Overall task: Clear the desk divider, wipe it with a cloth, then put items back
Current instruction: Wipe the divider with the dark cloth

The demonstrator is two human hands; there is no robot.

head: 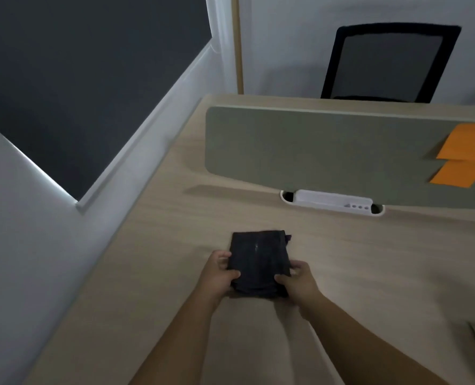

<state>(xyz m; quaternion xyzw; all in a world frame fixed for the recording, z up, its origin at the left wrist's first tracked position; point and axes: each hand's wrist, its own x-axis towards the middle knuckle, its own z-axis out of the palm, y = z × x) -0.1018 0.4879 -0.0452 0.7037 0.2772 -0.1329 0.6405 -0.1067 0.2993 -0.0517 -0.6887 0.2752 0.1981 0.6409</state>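
Left hand (219, 273) and right hand (297, 279): each grip is clamped on the cloth (258, 262), one per side, thumbs on top, fingers curled at the side edges. The cloth is dark, folded to a rough square. Its near half sits between the two hands; its far half extends past the fingertips toward the divider (314, 145). Cannot tell whether the cloth's underside rests on the worktop (161, 245) or is slightly lifted.

Divider: grey-green panel, upright, across the far part of the worktop, well apart from the cloth. Orange notes (464, 155) are stuck on its right end, one above the other and overlapping, with a sliver of a yellow-green note at the frame's right edge. A white cable tray (332, 202) is set in the worktop at the divider's foot, just beyond the cloth.

Edges: the worktop's left edge runs diagonally along the wall (36, 245), left of the left hand. Bare wood lies between cloth and divider, and on both sides of the forearms. A grey object is cut off at the lower right corner, too little of it visible to identify. Chair (389, 62) beyond the divider.
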